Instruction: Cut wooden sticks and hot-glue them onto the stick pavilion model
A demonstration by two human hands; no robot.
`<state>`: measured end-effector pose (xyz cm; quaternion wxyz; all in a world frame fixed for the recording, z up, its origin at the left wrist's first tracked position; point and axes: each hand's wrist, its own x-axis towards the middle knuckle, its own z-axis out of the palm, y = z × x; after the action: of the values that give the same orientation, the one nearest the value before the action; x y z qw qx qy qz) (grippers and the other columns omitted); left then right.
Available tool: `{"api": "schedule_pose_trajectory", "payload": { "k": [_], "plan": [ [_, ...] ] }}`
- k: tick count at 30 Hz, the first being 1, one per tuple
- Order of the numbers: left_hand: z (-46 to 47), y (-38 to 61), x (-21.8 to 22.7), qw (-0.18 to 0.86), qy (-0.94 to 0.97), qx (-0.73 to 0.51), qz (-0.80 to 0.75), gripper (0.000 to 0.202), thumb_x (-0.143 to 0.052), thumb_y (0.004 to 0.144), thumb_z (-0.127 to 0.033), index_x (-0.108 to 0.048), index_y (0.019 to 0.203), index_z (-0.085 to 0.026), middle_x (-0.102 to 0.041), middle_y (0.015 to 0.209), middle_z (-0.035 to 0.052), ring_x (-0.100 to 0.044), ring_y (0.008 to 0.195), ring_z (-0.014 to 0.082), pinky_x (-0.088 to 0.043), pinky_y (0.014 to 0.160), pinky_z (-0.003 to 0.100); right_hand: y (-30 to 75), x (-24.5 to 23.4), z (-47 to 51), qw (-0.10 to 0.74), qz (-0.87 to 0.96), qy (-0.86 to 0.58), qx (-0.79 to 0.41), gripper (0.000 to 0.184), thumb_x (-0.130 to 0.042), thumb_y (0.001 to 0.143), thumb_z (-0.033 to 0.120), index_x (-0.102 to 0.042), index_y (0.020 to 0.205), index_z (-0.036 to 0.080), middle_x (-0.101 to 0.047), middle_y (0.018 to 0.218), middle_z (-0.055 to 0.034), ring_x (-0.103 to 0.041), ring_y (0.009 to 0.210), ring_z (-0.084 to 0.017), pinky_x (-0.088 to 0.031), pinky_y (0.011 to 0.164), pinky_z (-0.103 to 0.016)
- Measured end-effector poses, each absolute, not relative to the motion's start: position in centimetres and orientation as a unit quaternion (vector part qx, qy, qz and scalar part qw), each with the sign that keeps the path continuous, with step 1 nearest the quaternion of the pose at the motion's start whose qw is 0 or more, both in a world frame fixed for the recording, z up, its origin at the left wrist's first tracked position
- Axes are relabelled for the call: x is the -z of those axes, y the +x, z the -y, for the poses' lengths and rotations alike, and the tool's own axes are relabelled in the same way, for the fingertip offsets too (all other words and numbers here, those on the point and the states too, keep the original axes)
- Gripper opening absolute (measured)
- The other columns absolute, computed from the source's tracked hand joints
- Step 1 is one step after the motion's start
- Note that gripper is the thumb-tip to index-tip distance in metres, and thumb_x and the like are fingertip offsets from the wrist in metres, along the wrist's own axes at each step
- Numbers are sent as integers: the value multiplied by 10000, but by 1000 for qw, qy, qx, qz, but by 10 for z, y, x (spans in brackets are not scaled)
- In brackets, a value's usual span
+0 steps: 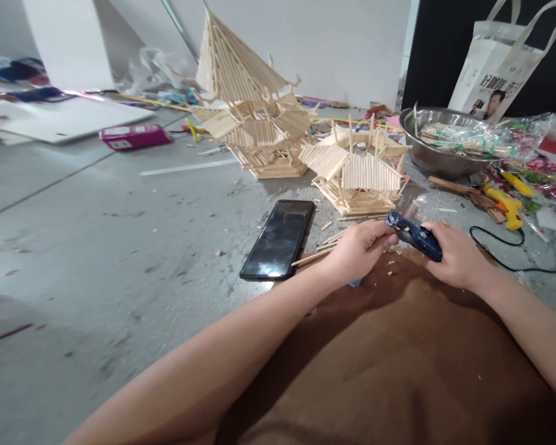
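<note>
My right hand [454, 253] is wrapped round a dark blue hand cutter [414, 235], its jaw end turned to the left. Close to that end, the fingers of my left hand [364, 247] are pinched together. A thin wooden stick [310, 258] juts out from beneath my left hand, in line with the pinch; its other end is hidden by the fingers. More short sticks lie beside the left hand. Just beyond both hands stands a six-sided stick structure [370, 173] with slanted roof panels and upright posts. Behind it rises a taller stick pagoda [254, 117] with a pointed roof.
A black phone [280, 241] lies left of my hands. At right are a steel bowl [445, 164] of wrapped sticks, a yellow glue gun [507, 207] with a black cord [514, 266], and a white tote bag [495, 68]. A purple package [134, 136] rests farther left.
</note>
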<state>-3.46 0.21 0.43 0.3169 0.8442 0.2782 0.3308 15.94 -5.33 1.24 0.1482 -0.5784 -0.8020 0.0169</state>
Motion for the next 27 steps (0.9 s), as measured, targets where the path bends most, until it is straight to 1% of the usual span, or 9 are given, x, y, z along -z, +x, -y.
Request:
{"api": "schedule_pose_trajectory", "payload": {
  "k": [7, 14, 19, 21, 27],
  "plan": [
    [-3, -35, -5, 325, 848, -329, -258, 200, -398, 820, -210, -577, 804, -122, -612, 755, 64, -573, 758, 157, -449, 707, 264, 159, -13, 53, 150, 802, -577, -26, 334, -475, 710, 281, -440, 1024, 172, -611, 935, -95, -570, 835, -244, -399, 668, -328],
    [-3, -36, -6, 311, 856, -326, -255, 194, -381, 821, -199, -559, 779, -134, -599, 746, 52, -566, 736, 146, -446, 681, 249, 159, -13, 53, 153, 799, -581, -32, 338, -498, 713, 289, -449, 1026, 173, -619, 935, -91, -580, 822, -250, -409, 653, -332],
    [-3, -36, -6, 310, 860, -319, -251, 203, -372, 820, -185, -550, 736, -134, -588, 712, 45, -568, 707, 138, -444, 669, 242, 159, -12, 52, 172, 803, -569, -44, 377, -500, 718, 278, -444, 1076, 171, -596, 1055, -99, -561, 926, -253, -416, 717, -342],
    [-3, -36, -6, 308, 861, -320, -249, 210, -371, 821, -186, -552, 729, -134, -590, 709, 44, -568, 700, 133, -443, 662, 236, 160, -12, 52, 175, 807, -562, -50, 392, -502, 721, 280, -441, 1092, 168, -590, 1073, -98, -555, 944, -249, -415, 732, -341],
    [-4, -36, -6, 303, 865, -315, -248, 227, -370, 825, -191, -562, 715, -138, -603, 702, 36, -571, 685, 123, -439, 648, 220, 159, -14, 53, 178, 804, -566, -45, 364, -477, 757, 347, -462, 1070, 162, -604, 1037, -99, -570, 899, -243, -421, 712, -341]
  ]
}}
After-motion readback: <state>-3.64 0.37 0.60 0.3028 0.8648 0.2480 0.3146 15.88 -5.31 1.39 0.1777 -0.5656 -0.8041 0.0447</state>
